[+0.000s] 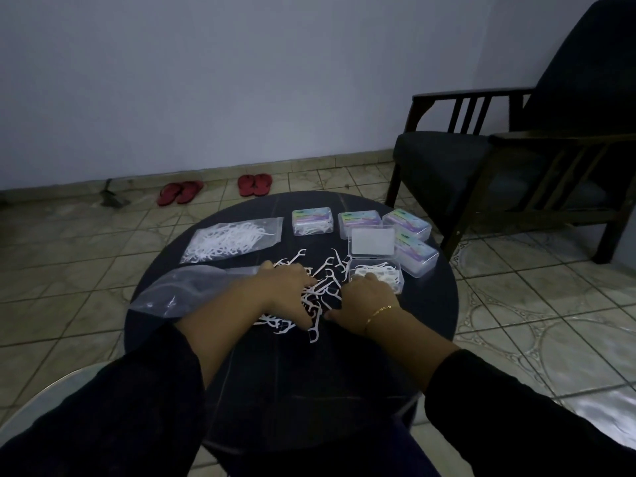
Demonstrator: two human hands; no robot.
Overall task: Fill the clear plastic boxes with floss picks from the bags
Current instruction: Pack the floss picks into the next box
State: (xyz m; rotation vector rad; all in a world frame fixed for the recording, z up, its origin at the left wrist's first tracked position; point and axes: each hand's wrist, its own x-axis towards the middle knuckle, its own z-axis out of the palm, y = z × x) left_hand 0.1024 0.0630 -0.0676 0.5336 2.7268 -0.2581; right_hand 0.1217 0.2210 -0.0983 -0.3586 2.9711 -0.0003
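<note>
Left hand (287, 290): laid palm down on the loose pile of floss picks (318, 294), fingers spread and fairly straight, pressing on the picks; grip not closed round anything. Right hand (366, 299): at the right edge of the pile, fingers bent down toward the open box (377, 275); fingertips hidden, so grip state cannot be told. Thin gold bracelet (378, 313) on the right wrist; dark sleeves on both forearms.

Loose picks scattered at the middle of the round dark surface (433, 304), between the two hands and beyond them. Open box just right of the pile, partly filled with white picks, lid (372, 242) raised behind it. Four closed boxes with coloured labels (312, 220) in a row at the far right of the surface, one partly hidden behind the raised lid. Full clear bag of picks (229, 242) at the far left. Emptied clear bag (186, 287) lying flat nearer, partly under the left forearm.

Off the surface: tiled floor (516, 304), two pairs of red sandals (254, 184) by the wall, dark wooden armchair (516, 160) at right.
</note>
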